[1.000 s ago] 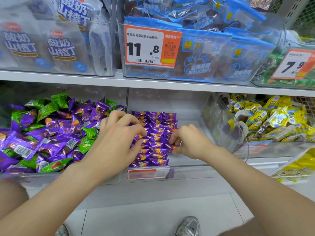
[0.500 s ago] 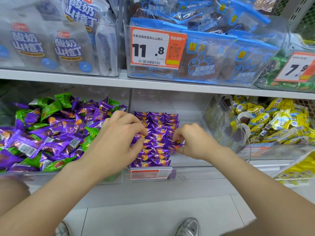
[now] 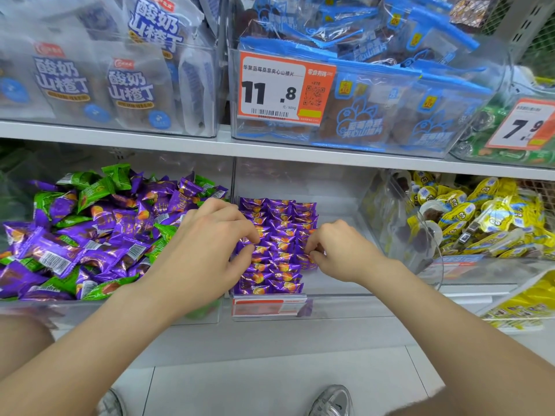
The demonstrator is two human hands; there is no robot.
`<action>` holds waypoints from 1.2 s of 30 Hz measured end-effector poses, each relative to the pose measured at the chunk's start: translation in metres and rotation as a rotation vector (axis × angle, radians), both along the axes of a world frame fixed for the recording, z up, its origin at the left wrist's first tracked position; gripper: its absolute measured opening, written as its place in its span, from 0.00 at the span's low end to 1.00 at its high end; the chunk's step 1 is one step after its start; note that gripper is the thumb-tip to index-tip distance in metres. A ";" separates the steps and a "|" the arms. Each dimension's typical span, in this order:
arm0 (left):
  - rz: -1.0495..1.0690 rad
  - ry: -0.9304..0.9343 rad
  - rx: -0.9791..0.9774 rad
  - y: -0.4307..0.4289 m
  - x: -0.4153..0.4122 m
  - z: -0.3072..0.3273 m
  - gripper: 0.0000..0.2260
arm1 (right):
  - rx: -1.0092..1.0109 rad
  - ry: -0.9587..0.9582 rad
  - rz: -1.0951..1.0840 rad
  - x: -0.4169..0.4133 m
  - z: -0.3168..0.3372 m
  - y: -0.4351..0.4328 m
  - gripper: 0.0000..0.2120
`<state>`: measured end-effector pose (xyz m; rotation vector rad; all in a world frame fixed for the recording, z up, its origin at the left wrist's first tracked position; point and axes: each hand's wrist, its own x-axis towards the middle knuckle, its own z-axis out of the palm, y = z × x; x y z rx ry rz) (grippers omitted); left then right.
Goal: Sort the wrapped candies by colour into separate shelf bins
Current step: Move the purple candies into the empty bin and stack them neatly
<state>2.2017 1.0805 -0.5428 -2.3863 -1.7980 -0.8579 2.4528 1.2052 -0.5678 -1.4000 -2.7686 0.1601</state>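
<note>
Locate the mixed heap (image 3: pixel 99 232) at 9 o'clock of the nearer left hand (image 3: pixel 207 244), with it and the right hand (image 3: pixel 342 250) each pinching purple candies (image 3: pixel 279 229) rowed 12-to-6.

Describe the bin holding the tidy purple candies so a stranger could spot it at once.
Find the orange-and-white price tag reading 11.8; directly beneath it, under the white shelf board, sits the clear plastic middle bin. Unlike the left bin's jumbled purple-and-green heap and the right bin's yellow packets, it holds only purple wrapped candies laid in neat rows.
</note>
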 end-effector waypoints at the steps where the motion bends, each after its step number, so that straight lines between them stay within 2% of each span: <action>1: 0.004 0.002 0.000 0.000 0.000 0.000 0.05 | -0.007 0.003 0.001 0.000 0.001 -0.002 0.08; 4: 0.013 0.012 -0.004 0.000 0.002 0.001 0.05 | -0.043 0.024 0.007 -0.002 0.004 -0.007 0.11; 15: 0.007 0.035 -0.023 0.000 0.000 0.001 0.06 | -0.040 0.013 0.005 0.000 -0.001 0.002 0.06; 23: -0.015 -0.008 -0.021 0.000 -0.002 0.002 0.08 | 0.022 0.056 -0.002 0.000 0.005 0.002 0.10; 26: -0.002 -0.076 0.008 -0.002 -0.005 0.009 0.06 | 0.107 0.198 -0.037 -0.011 0.027 -0.015 0.11; 29: 0.117 -0.111 0.018 -0.009 -0.016 0.018 0.03 | 0.060 0.459 -0.031 -0.039 0.055 -0.052 0.09; 31: 0.203 -0.116 -0.040 -0.015 -0.031 0.023 0.02 | 0.041 0.591 0.030 -0.066 0.070 -0.081 0.08; 33: 0.274 -0.081 -0.156 -0.022 -0.053 0.027 0.03 | 0.064 0.638 0.158 -0.094 0.076 -0.103 0.08; 36: 0.441 0.033 -0.330 -0.034 -0.092 0.036 0.06 | 0.070 0.519 0.372 -0.134 0.072 -0.115 0.08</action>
